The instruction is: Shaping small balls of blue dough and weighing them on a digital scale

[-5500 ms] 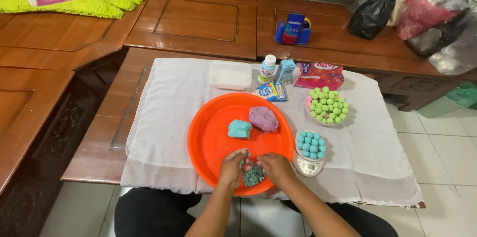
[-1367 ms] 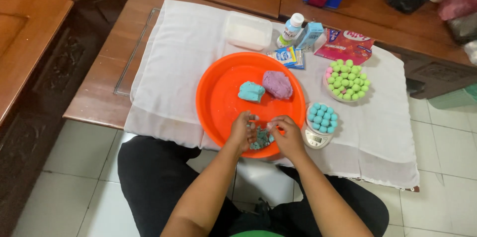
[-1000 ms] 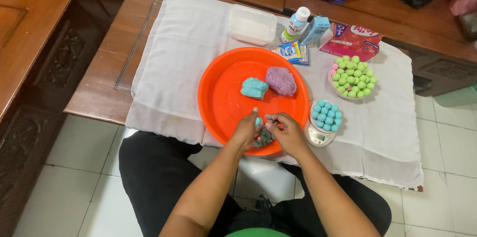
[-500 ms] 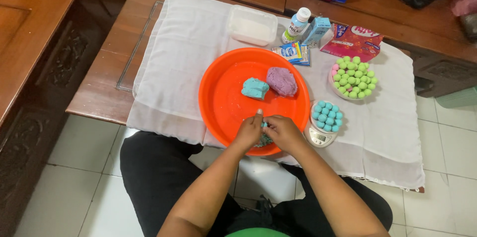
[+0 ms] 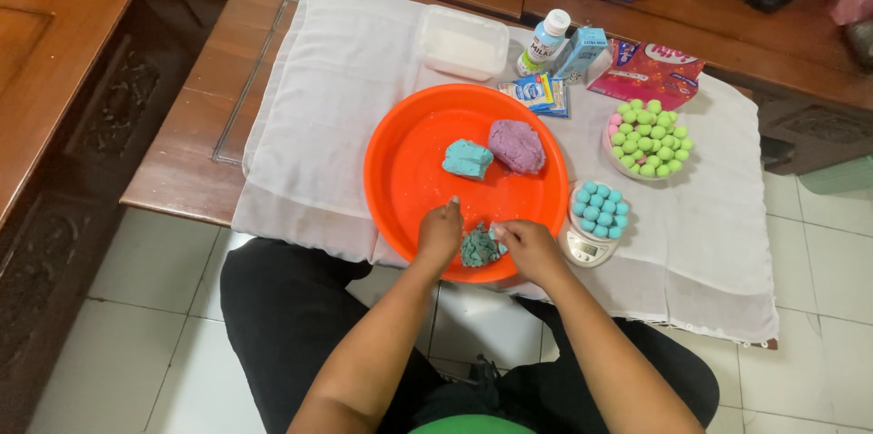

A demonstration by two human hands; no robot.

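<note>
Fingers [image 5: 452, 208] of the left hand [image 5: 440, 236] and right hand [image 5: 530, 247] are pinching a teal dough lump [image 5: 477, 247] in the orange tray [image 5: 409, 170] on the desk [image 5: 182, 170].

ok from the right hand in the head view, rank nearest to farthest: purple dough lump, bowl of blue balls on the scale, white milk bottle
From the right hand:
1. Bowl of blue balls, just to its right on the scale.
2. Purple dough lump, farther back in the orange tray.
3. White milk bottle, at the table's far side.
</note>
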